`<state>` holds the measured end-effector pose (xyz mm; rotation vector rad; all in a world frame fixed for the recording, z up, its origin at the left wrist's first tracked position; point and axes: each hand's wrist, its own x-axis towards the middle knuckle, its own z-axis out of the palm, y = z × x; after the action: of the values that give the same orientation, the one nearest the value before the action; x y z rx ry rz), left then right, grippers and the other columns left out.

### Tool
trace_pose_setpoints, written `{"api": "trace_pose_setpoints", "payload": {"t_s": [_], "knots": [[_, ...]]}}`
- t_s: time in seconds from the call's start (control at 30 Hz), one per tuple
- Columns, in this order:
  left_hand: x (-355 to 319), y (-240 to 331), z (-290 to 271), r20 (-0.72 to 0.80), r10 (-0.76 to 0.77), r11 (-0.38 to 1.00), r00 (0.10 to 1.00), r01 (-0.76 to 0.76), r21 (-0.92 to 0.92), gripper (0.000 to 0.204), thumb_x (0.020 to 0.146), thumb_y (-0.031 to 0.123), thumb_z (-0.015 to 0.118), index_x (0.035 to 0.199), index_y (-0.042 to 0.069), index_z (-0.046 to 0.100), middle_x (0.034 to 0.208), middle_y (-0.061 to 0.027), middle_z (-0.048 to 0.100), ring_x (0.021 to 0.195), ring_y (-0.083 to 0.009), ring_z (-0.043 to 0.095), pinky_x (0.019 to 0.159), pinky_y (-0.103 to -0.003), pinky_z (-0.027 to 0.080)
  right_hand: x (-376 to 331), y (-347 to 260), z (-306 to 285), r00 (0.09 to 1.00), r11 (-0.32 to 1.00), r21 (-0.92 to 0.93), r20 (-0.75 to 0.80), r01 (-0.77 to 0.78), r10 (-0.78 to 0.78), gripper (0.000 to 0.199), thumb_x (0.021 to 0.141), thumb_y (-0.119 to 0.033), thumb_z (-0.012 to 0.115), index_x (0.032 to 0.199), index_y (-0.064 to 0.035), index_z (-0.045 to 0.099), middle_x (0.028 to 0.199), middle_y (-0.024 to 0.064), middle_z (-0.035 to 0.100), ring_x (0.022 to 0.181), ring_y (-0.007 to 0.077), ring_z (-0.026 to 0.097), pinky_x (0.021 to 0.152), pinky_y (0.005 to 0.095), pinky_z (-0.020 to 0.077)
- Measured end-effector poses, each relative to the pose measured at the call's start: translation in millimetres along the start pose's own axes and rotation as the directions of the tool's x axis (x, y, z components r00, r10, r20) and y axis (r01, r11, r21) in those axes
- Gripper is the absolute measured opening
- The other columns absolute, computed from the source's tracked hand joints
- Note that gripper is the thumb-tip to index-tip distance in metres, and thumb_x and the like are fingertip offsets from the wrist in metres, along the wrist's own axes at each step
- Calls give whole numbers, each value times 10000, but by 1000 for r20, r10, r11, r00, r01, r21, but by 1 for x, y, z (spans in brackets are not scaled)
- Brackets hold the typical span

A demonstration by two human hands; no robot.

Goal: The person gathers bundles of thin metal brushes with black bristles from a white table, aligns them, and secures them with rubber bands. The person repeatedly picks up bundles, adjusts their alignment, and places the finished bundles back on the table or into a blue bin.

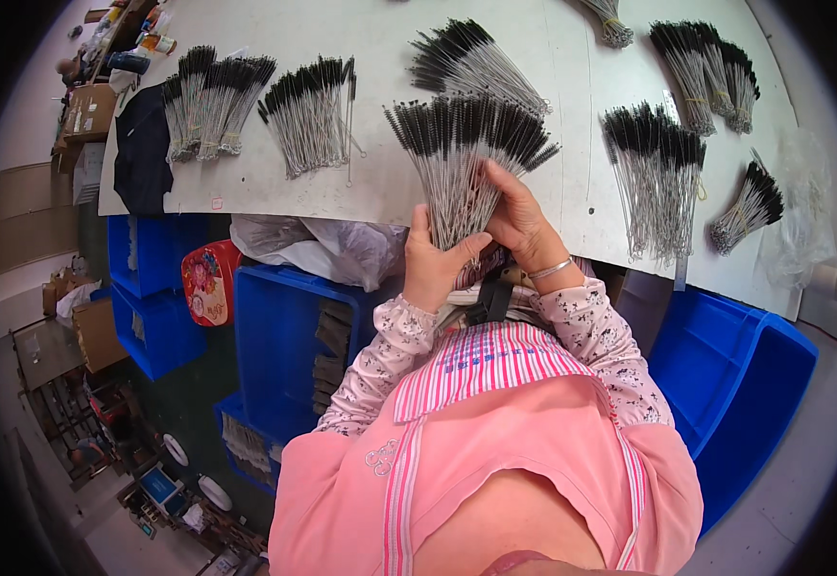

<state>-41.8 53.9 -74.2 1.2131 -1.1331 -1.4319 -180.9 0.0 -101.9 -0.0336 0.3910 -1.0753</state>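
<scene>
Item, lower centre: pink striped apron [495,370], worn by the person.

Item, centre: one brush bundle [457,178], black bristles fanned toward the top of the frame, thin wire stems gathered below, at the front edge of the tabletop [370,199].

Left hand [430,261]: clasped on the lower stems from the left, thumb across the front. Right hand [519,221]: closed on the same stems from the right, thumb pointing up along them; silver bracelet [550,270] at the wrist.

Step, as judged: gathering and evening the stems. The next move seems to call for light, equal pressure from both palms, so that no stem slides out while the ends are levelled; fanned bristles could snag.

Item, left of centre: blue bin [284,336], below a pale plastic bag [342,245]. Item, right: second blue bin [726,374].

Item, right of centre: loose brush group [654,182], bristles up. Item, far right: small bundle [748,208], tilted, beside clear plastic [807,216].

Item, upper left: brush row [313,120], one brush just apart at its right; farther left, clustered brushes [212,106] beside dark cloth [140,154].

Item, upper centre: slanted pile [476,62], partly behind the held bristles. Item, upper right: further bunches [706,77].
</scene>
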Motion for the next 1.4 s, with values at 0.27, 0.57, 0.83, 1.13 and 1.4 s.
{"api": "trace_pose_setpoints", "payload": {"t_s": [0.27,0.57,0.83,1.13,1.4], "knots": [[-5,-9,3,-35,-97,982,995,90,-163,472,784,98,762,1109,23,428,1015,-62,611,872,-108,598,782,-249,489,2,0,-10,994,997,51,93,-61,56,258,856,-170,640,1059,-10,626,1117,122,627,1034,268,604,933,437,489],[-9,-11,4,-83,-144,981,986,131,-140,513,776,60,760,1169,28,432,1079,-74,599,951,-124,590,827,-274,492,4,-1,-10,973,984,175,229,-44,3,238,865,-134,602,1047,17,631,1194,164,595,1117,299,568,991,464,454],[-6,1,8,-68,-147,957,987,125,-262,523,777,68,760,1182,24,432,1099,-83,608,967,-143,598,838,-281,493,-1,0,9,995,996,89,101,-12,3,367,884,-136,571,1215,19,535,1223,180,574,1168,315,537,1008,458,434],[-9,-12,-6,-34,-10,936,999,22,351,660,736,164,802,1227,-22,401,1081,-106,608,965,-180,603,842,-304,483,-8,-4,-4,945,992,-109,313,-60,92,570,853,-292,633,1296,28,474,1300,198,519,1231,332,476,1053,469,372],[-20,-14,12,331,-317,929,889,361,-81,606,825,241,670,1319,101,348,1094,-57,527,944,-163,561,763,-300,489,-26,-6,22,989,912,-403,83,-77,121,555,752,-167,759,1204,29,504,894,111,618,699,214,632,626,325,544]]}}
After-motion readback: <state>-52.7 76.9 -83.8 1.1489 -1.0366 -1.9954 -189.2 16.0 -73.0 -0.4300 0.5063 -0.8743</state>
